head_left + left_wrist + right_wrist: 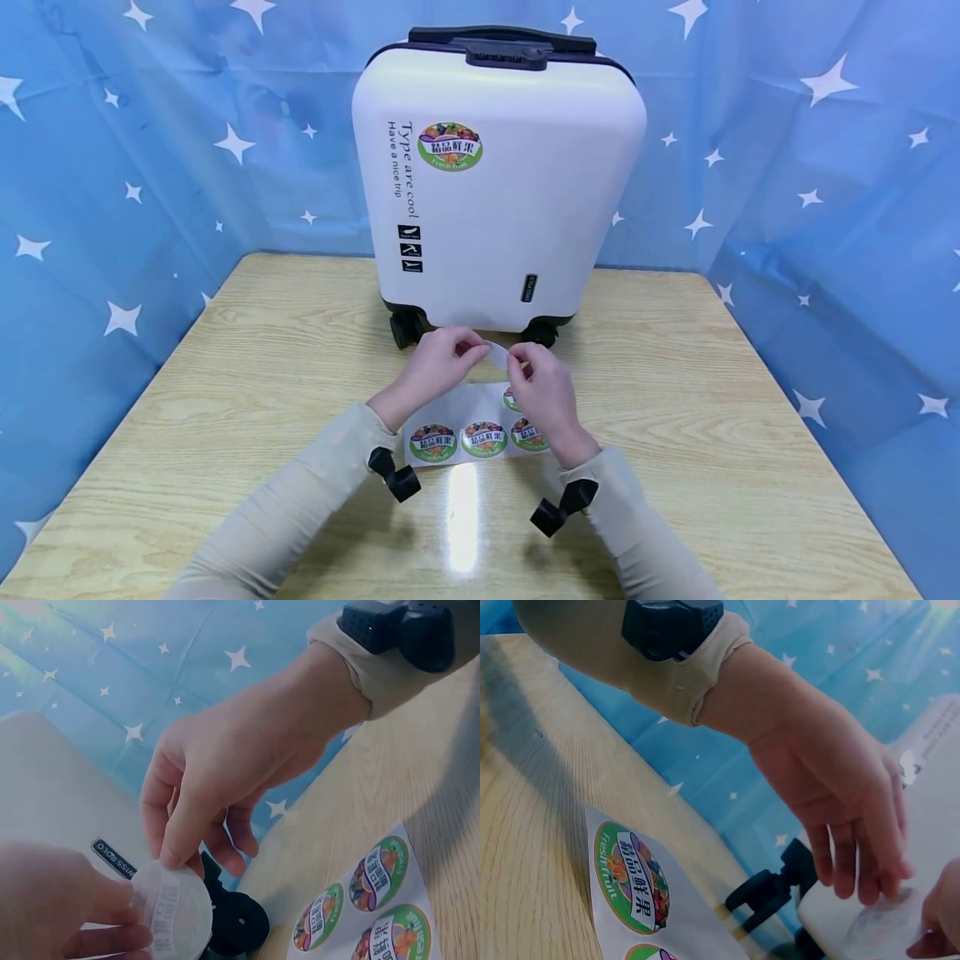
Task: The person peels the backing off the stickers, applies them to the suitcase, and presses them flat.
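Observation:
A round fruit sticker (497, 356) hangs in the air between both hands, in front of the suitcase. Its pale back faces the left wrist view, where print shows through the sticker (171, 915). My left hand (433, 367) pinches one edge of it. On the opposite edge, the thumb and fingers of my right hand (546, 393) pinch it too. Below lies a white sticker sheet (450, 408) bearing several oval fruit stickers, partly covered by the right hand in the head view. Behind the hands, a white suitcase (510, 192) stands upright with one fruit sticker (450, 147) at its upper left.
The suitcase rests on black wheels (406, 328) at the back of the wooden table (247, 358). A blue curtain with white stars (172, 167) surrounds the table's back and sides. Black wrist cameras (394, 475) sit on both sleeves.

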{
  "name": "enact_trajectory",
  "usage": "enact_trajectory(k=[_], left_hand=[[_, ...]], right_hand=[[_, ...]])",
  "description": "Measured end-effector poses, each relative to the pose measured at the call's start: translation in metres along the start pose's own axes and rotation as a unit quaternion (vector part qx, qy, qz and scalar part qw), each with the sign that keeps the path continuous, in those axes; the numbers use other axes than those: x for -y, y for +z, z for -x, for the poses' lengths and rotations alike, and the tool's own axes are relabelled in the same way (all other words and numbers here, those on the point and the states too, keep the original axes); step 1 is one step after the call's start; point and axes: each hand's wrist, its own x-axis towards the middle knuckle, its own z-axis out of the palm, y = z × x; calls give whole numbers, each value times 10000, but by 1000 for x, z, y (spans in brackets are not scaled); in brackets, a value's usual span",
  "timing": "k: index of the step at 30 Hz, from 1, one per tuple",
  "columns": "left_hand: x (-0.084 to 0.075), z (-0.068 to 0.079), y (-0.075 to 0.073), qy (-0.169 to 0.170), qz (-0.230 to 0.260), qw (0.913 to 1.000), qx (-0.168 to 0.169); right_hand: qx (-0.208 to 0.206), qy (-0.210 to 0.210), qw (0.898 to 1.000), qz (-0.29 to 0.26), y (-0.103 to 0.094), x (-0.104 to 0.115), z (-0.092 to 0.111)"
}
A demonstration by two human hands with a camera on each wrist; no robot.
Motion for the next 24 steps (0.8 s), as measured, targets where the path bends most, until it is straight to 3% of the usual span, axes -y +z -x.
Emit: enact_trajectory(k=[15,24], left_hand=[[-7,-2,-3,-378,551,9968,-435],[-6,-1,-3,-497,757,9946,-506]], right_hand=[[-224,-1204,9919,326,6,1,1],[-234,-1378,9892,436,8,1,3]])
